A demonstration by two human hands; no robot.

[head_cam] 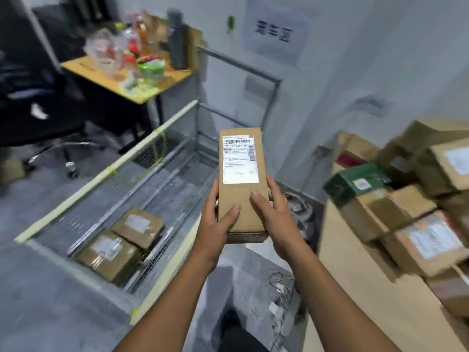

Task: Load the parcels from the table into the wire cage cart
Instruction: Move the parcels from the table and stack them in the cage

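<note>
A long narrow cardboard parcel with a white shipping label is held in mid-air between both hands, above the right rim of the wire cage cart. My left hand grips its left side and near end. My right hand grips its right side, thumb on top. Two brown parcels lie side by side on the cart's floor at the near left. The table on the right carries a pile of several cardboard parcels and one green box.
A wooden desk cluttered with bottles and packets stands behind the cart. A dark office chair is at the left. Tangled cables lie on the floor between cart and table. A wall with a paper sign is ahead.
</note>
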